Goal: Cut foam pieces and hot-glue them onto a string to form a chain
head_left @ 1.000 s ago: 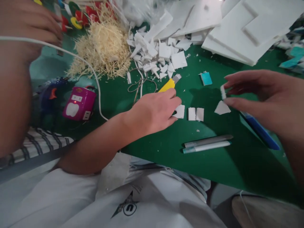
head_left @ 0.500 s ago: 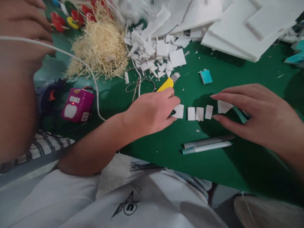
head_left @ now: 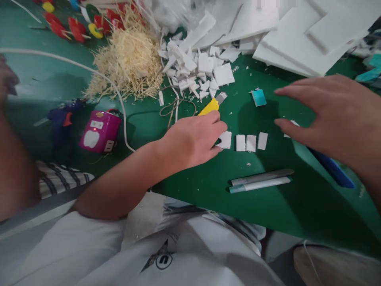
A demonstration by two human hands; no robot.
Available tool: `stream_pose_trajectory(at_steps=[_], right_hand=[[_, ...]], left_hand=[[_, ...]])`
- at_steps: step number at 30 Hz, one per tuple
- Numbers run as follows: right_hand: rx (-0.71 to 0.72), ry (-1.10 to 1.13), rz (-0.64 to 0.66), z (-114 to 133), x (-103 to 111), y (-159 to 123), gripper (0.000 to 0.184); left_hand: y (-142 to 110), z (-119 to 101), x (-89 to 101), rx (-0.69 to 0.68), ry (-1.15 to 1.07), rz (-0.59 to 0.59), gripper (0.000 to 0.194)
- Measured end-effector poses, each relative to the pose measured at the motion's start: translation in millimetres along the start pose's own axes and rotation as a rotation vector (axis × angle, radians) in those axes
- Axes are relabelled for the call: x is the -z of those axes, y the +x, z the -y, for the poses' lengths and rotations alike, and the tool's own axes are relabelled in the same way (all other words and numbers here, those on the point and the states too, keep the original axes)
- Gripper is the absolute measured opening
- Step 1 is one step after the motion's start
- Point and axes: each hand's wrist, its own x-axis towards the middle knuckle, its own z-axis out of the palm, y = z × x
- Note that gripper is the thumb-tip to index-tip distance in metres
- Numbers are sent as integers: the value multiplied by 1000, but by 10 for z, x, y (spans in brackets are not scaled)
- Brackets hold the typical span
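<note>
My left hand (head_left: 196, 135) rests on the table, thumb and forefinger closed about the left edge of a white foam piece (head_left: 226, 140). A yellow utility knife (head_left: 210, 106) shows just beyond its knuckles; whether the hand touches it is hidden. To the right stand several small foam blocks (head_left: 251, 143) in a short row. My right hand (head_left: 321, 111) hovers over the table with thumb and fingers spread, holding nothing. Left of its fingertips lies a turquoise block (head_left: 258, 97). Beneath the thumb, a white foam piece (head_left: 287, 135) is mostly covered.
Two markers (head_left: 260, 184) lie near the front edge. Foam scraps (head_left: 193, 69), thin wooden sticks (head_left: 131, 65) and foam sheets (head_left: 297, 43) fill the back. A magenta adapter (head_left: 99, 131), a dark blue glue gun (head_left: 64, 119) and a white cable (head_left: 123, 115) are left, beside another person's arm (head_left: 14, 159).
My right hand has lifted up and away from the foam row, its fingers wider apart, uncovering a blue object beneath. The other person's hand has drawn back left. My left hand stays in place.
</note>
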Motion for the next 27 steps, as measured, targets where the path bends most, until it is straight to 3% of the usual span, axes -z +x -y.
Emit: stream_pose_trajectory(at_steps=[3,8,13,17,21,27], right_hand=[[43,80,65,-3,-62,316,60],[103,93,152,-46,-156,554,51],[18,46,81,64,-82,419,55],[-50,-5,121,146,-13,332,59],[37,-63,121,107,-24,264,49],[205,-29,13,116,37,76,41]], left_hand=[[1,2,11,15,-8,10,33],[8,8,-5,2,-24,-13,31],[5,8,-17,10,-9,-27,30],[5,3,-8,13,-15,-10,30],[2,-5,0,17,-14,-9,31],[-6,-12,5,7,-4,-12,31]])
